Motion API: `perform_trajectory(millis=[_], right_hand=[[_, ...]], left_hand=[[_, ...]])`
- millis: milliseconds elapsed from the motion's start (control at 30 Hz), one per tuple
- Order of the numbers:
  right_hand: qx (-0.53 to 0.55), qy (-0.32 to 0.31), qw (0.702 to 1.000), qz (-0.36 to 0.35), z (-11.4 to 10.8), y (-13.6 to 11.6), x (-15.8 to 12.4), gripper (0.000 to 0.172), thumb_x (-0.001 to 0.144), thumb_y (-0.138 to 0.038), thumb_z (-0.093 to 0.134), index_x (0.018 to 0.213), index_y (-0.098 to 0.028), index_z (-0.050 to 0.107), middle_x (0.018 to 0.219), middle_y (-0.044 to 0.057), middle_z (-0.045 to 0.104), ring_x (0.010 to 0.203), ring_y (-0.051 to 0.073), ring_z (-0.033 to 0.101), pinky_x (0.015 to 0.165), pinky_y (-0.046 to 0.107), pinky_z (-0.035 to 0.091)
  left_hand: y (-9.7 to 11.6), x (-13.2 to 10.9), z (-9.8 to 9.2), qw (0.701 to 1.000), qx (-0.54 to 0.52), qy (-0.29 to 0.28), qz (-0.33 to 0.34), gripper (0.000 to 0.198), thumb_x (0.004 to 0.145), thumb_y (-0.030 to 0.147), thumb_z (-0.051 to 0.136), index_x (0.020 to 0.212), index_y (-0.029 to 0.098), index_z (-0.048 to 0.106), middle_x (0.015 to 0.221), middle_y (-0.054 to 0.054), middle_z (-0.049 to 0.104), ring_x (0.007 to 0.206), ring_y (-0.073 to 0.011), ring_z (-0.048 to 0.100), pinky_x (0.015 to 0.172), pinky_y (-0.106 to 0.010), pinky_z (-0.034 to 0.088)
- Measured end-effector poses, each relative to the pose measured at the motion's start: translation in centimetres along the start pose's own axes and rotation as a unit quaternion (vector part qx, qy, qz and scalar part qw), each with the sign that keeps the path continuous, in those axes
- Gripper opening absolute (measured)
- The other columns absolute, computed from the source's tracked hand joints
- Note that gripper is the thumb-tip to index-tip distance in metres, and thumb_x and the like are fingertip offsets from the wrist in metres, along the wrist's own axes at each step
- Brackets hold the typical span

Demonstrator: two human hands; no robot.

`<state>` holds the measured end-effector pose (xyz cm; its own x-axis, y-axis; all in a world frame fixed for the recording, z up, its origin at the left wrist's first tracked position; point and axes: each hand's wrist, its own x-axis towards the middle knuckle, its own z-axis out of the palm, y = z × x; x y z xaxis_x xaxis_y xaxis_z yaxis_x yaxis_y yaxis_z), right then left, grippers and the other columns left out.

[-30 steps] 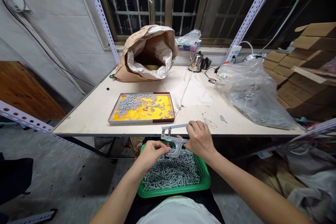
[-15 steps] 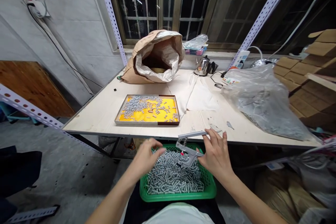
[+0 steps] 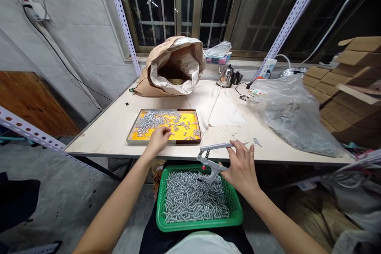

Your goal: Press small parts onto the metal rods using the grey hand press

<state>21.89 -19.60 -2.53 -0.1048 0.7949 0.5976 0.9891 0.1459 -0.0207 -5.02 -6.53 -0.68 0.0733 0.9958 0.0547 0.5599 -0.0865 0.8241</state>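
Note:
My right hand (image 3: 242, 166) grips grey metal hand pliers (image 3: 212, 170) with a coil spring and a red tip, held over the green basket. Its long upper handle lies under my fingers and the lower handle is by my thumb. My left hand (image 3: 160, 139) reaches over the front edge of a shallow tray (image 3: 162, 142) with a yellow bottom. Thumb and fingers are pinched together among small silver metal pieces (image 3: 150, 121); whatever is between them is too small to make out. On my lap, the green basket (image 3: 199, 226) holds a heap of silver spring-like metal parts (image 3: 193, 198).
Behind the tray an open brown paper sack (image 3: 145, 81) lies on the table (image 3: 101, 139). A metal kettle (image 3: 226, 76) stands near the window. At the right are a clear plastic bag (image 3: 285, 107) and stacked cardboard boxes (image 3: 351, 99). Perforated posts (image 3: 123, 20) flank the table.
My left hand has moved from above the basket, up and left, to the tray. My right hand still holds the pliers over the basket. The view has shifted slightly.

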Motion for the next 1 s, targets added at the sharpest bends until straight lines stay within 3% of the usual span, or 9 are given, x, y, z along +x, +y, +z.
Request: perform_trajectory(millis=[67, 200, 267, 367, 467, 567, 767, 1000], right_hand=[[-0.005, 0.000, 1.000, -0.002, 0.1, -0.2, 0.5, 0.045, 0.077, -0.031, 0.052, 0.116, -0.010, 0.050, 0.130, 0.019, 0.047, 0.131, 0.032, 0.033, 0.111, 0.061, 0.010], [-0.003, -0.017, 1.000, -0.002, 0.3, -0.9, 1.3, 0.050, 0.075, -0.028, 0.051, 0.120, -0.008, 0.045, 0.141, 0.020, 0.038, 0.137, 0.032, 0.023, 0.111, 0.063, 0.003], [0.001, -0.026, 1.000, -0.004, 0.5, -1.2, 1.4, 0.052, 0.073, -0.027, 0.051, 0.121, -0.008, 0.044, 0.143, 0.019, 0.035, 0.138, 0.031, 0.019, 0.110, 0.063, 0.000], [0.003, -0.033, 0.999, -0.007, 0.7, -1.5, 1.4, 0.055, 0.072, -0.027, 0.052, 0.122, -0.008, 0.044, 0.145, 0.019, 0.032, 0.139, 0.031, 0.017, 0.110, 0.063, -0.002], [0.005, -0.037, 0.999, -0.006, 0.9, -1.5, 1.4, 0.056, 0.070, -0.027, 0.054, 0.122, -0.008, 0.044, 0.145, 0.019, 0.033, 0.139, 0.031, 0.016, 0.110, 0.063, -0.004], [0.008, -0.042, 0.999, -0.010, 0.8, -1.4, 1.5, 0.055, 0.070, -0.027, 0.054, 0.121, -0.009, 0.045, 0.145, 0.018, 0.033, 0.139, 0.030, 0.017, 0.110, 0.063, -0.005], [0.005, -0.044, 0.999, -0.016, 0.7, -1.5, 1.7, 0.053, 0.072, -0.027, 0.054, 0.122, -0.010, 0.045, 0.145, 0.018, 0.033, 0.139, 0.030, 0.017, 0.110, 0.063, -0.005], [0.011, -0.044, 0.999, -0.016, 0.5, -1.8, 1.8, 0.053, 0.073, -0.028, 0.052, 0.122, -0.010, 0.045, 0.147, 0.017, 0.031, 0.140, 0.031, 0.016, 0.109, 0.064, -0.005]], left_hand=[[0.5, -3.2, 1.6, 0.993, -0.105, -0.037, -0.028, 0.017, 0.074, 0.031, 0.061, 0.077, 0.015, 0.063, 0.074, -0.007, 0.068, 0.068, -0.0175, 0.062, 0.065, -0.028, 0.046], [1.4, -8.5, 5.1, 0.891, -0.410, -0.115, -0.155, 0.033, 0.058, 0.035, 0.080, 0.074, 0.012, 0.064, 0.071, -0.006, 0.067, 0.063, -0.0121, 0.059, 0.060, -0.023, 0.043], [1.6, -9.9, 6.4, 0.864, -0.453, -0.111, -0.192, 0.036, 0.053, 0.035, 0.084, 0.070, 0.011, 0.064, 0.066, -0.003, 0.065, 0.057, -0.0088, 0.055, 0.055, -0.020, 0.039], [1.5, -10.7, 7.6, 0.846, -0.484, -0.087, -0.205, 0.042, 0.050, 0.032, 0.086, 0.077, 0.011, 0.062, 0.064, 0.000, 0.064, 0.055, -0.0078, 0.053, 0.054, -0.020, 0.037], [1.2, -10.7, 8.0, 0.856, -0.484, -0.055, -0.173, 0.049, 0.051, 0.028, 0.085, 0.089, 0.014, 0.057, 0.064, 0.002, 0.064, 0.058, -0.0088, 0.056, 0.060, -0.021, 0.039], [0.9, -10.2, 7.6, 0.889, -0.439, -0.051, -0.119, 0.048, 0.058, 0.029, 0.081, 0.094, 0.015, 0.053, 0.063, 0.004, 0.063, 0.060, -0.0099, 0.056, 0.065, -0.023, 0.040], [0.8, -9.0, 5.8, 0.939, -0.325, -0.104, -0.048, 0.052, 0.066, 0.026, 0.072, 0.109, 0.018, 0.043, 0.066, 0.006, 0.059, 0.062, -0.0116, 0.055, 0.063, -0.025, 0.038], [1.9, -9.2, 5.2, 0.956, -0.245, -0.156, -0.026, 0.055, 0.070, 0.023, 0.067, 0.118, 0.019, 0.040, 0.068, 0.004, 0.057, 0.067, -0.0145, 0.056, 0.064, -0.026, 0.037]])
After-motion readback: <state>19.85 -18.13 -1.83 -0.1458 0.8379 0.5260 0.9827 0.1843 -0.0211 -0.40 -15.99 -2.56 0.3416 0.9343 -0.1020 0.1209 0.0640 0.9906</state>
